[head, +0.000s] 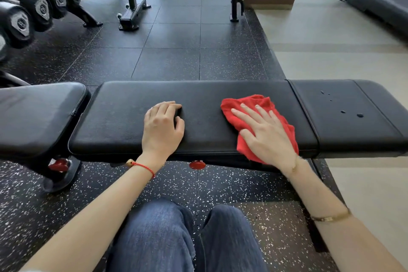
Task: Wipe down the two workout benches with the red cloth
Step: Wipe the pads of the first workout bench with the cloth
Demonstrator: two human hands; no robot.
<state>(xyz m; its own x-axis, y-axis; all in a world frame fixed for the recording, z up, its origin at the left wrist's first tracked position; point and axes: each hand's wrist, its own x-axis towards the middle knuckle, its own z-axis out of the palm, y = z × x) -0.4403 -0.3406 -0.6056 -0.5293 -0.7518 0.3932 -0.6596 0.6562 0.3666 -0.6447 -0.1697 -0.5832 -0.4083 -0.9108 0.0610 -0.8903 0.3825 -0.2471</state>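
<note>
While right hand (pixel 268 133) presses flat, fingers spread, on red cloth (pixel 254 115), left hand (pixel 162 128) rests half-curled, seemingly empty, on near bench (pixel 198 95).

The near black bench (pixel 198 115) carries a red cloth (pixel 249 104) — both hands pressing — and droplets (pixel 359 115) rightward.

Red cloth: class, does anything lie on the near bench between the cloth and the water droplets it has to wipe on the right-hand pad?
Nothing visible does. The red cloth lies flat under the right hand on the near bench, and only bare black padding and a seam separate it from the water droplets.
</note>
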